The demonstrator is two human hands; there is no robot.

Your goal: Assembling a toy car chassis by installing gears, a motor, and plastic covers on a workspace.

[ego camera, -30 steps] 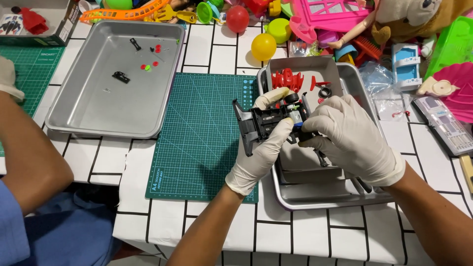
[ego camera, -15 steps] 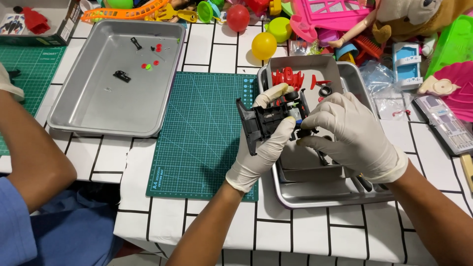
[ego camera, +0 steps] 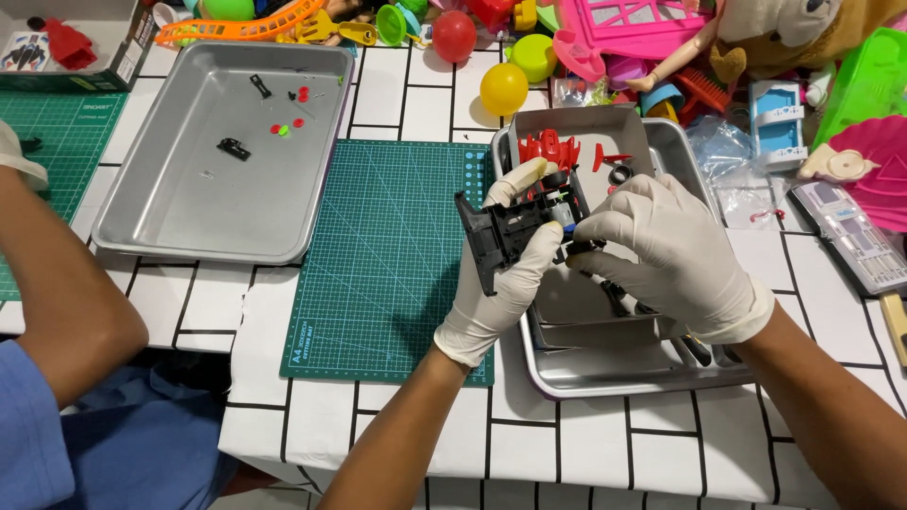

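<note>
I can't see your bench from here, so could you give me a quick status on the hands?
Left hand grips black toy chassis. Right hand pinches its right end. Both above steel tray. Nothing in the way.

Black toy part partly glove-hidden

A white table with a black grid carries everything. A green mat lies at its middle, with a steel tray just left of it and a second tray just right. Another green mat lies at the far left. Along the far edge sit a yellow ball, a red ball and a heap of toys.
</note>
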